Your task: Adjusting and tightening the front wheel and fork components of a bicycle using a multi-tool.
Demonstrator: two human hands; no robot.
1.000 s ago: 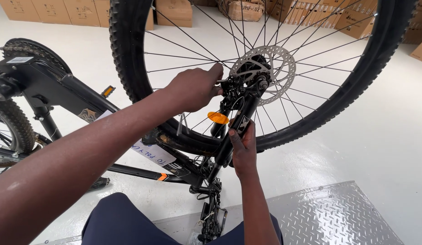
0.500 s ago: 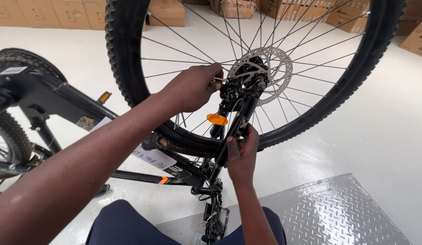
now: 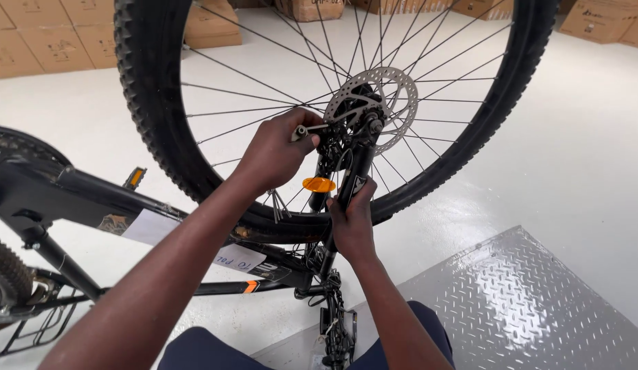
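Item: upturned black bicycle, front wheel (image 3: 161,137) seated in the fork (image 3: 350,185), wheel standing far of the person, frame (image 3: 93,199) running to the near left.

Left hand (image 3: 274,154): fingers closed around a small metal tool (image 3: 307,129), likely a hex key, its tip reaching right toward the brake caliper (image 3: 336,140) beside the brake disc (image 3: 374,103). The tool is at the hub, just left of the disc, above the orange reflector (image 3: 319,184).

Right hand (image 3: 352,223): fingers wrapped around the fork leg below the reflector, steadying it.

Progress, as judged: the wheel already sits between the fork ends and the disc runs by the caliper, so mounting appears done. Work at the caliper or its bolt seems to be under way; whether the bolt is loose or tight cannot be told. White paper tags (image 3: 154,226) remain on the frame, suggesting a bicycle not yet finished.

Surroundings: cardboard boxes (image 3: 52,41) along the far wall; white floor (image 3: 593,137); a ridged metal plate (image 3: 524,301) near right; a second tyre (image 3: 7,274) at the near left edge.

Hidden or unclear:
- tool tip and bolt head, lost among dark parts;
- axle nut, partly covered by the fork end;
- top of the wheel, cut off by the frame edge;
- handlebar area near the person's knees, too dark to sort out.
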